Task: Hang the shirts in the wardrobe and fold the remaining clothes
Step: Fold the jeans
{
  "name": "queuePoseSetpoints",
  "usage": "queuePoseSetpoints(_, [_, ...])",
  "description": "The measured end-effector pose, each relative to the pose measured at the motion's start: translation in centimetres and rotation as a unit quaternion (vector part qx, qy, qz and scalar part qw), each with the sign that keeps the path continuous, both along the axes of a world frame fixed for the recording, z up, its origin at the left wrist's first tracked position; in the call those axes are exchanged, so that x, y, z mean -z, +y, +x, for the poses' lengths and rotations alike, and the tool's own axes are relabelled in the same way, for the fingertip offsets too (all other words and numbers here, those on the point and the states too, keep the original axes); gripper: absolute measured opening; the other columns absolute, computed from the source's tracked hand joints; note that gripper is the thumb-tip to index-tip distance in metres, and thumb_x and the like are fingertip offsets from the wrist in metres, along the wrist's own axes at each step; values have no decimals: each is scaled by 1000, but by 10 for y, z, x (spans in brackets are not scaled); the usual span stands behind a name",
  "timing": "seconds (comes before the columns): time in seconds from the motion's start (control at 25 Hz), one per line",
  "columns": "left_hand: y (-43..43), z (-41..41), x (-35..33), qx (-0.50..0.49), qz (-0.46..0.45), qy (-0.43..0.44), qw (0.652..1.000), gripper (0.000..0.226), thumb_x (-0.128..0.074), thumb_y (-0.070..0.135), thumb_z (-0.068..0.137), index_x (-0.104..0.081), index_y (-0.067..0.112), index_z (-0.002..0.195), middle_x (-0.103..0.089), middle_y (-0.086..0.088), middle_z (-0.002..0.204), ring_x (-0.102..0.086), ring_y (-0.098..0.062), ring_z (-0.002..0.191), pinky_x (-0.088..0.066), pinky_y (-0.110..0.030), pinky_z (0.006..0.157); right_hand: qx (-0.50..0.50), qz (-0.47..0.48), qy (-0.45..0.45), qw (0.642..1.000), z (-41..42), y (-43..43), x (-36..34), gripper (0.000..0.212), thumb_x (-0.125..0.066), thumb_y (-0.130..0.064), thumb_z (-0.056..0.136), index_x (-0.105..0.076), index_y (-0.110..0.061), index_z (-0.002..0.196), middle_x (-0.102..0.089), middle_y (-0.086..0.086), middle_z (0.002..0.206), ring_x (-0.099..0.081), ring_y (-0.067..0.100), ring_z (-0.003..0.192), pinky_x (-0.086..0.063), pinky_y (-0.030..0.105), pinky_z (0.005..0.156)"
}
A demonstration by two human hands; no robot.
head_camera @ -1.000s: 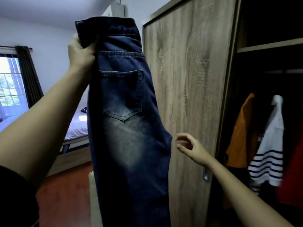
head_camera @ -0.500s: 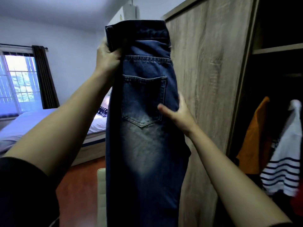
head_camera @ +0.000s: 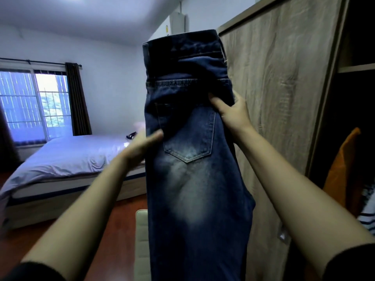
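right hand (head_camera: pixel 233 115), arm raised and extended, grip closed on the right edge of the dark blue faded denim jeans (head_camera: pixel 192 159) just above the back pocket, thumb in front, fingers behind. left hand (head_camera: pixel 140 149) (motion-blurred) lies open and flat against the left edge of the jeans at pocket height; whether it pinches the cloth cannot be told. the jeans hang upright, waistband at top, before the pale wood-grain wardrobe door (head_camera: pixel 284 98). an orange garment (head_camera: pixel 343 169) and a white navy-striped shirt (head_camera: pixel 368 209) hang inside the wardrobe. a bed with pale blue sheets (head_camera: pixel 71 157) stands behind at left.
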State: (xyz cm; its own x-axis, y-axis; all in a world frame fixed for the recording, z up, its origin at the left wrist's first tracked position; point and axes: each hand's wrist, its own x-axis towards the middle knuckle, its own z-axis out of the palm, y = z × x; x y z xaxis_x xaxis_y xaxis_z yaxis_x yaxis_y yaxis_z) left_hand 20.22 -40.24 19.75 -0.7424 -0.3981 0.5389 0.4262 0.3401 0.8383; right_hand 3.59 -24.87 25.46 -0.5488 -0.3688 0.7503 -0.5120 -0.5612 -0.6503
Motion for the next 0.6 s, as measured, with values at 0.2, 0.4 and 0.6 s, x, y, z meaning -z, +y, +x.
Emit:
queuePoseSetpoints(0.2, [15,-12,46,-44,106,18,993,7,-65,5,82,-68,6,88,-74,0,78,-67,-11,70,-56,-25,65,18,121,-79,989,-19,11,-7,17,-66,-23,86,-64,-11,100,-69,3,93,-64,9,76,-53,22,69])
queuePoseSetpoints(0.4, [27,-29,29,-10,166,27,986,9,-67,11,82,-68,6,89,-74,-2,76,-68,-14,68,-56,-23,62,-88,440,-205,870,-41,47,31,85,-29,-80,78,-68,-8,103,-73,12,94,-71,23,80,-55,30,66])
queuePoseSetpoints(0.6, [-5,-42,47,-76,213,-207,952,13,-67,21,84,-64,9,89,-69,-11,88,-63,-19,74,-52,-28,73,-144,437,-293,838,-32,71,108,83,-77,-10,72,-34,-20,142,-57,16,128,-69,17,79,-55,32,57])
